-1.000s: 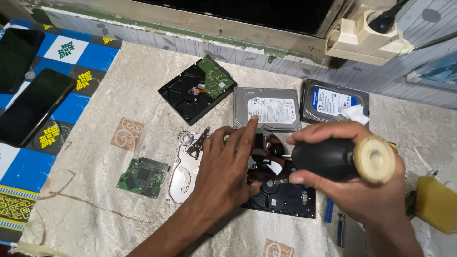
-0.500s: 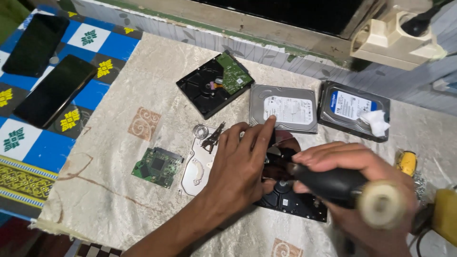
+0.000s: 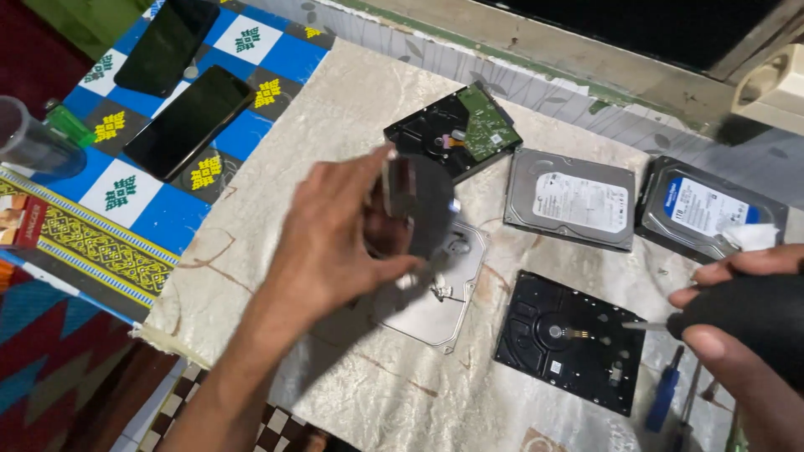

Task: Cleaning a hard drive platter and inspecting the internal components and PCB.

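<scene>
Left hand (image 3: 335,243) raised above the worktop (image 3: 335,109), fingers clamped on a dark platter (image 3: 429,205), blurred, thumb at its lower edge. Just under that grip, a silver lid (image 3: 435,305) flat on the cloth. Right of the grip, an opened black drive (image 3: 569,339), bare of its platter, spindle showing. Right hand (image 3: 745,335) at the frame's edge, closed round a black screwdriver (image 3: 737,314), tip resting just over the black drive's right side. Beyond the left grip, a drive with a green board (image 3: 456,130); further right, two closed drives (image 3: 574,197) side by side. Below the right grip, a blue-handled tool (image 3: 666,398). Far left of the left grip, two phones (image 3: 188,117) on a blue patterned mat.
</scene>
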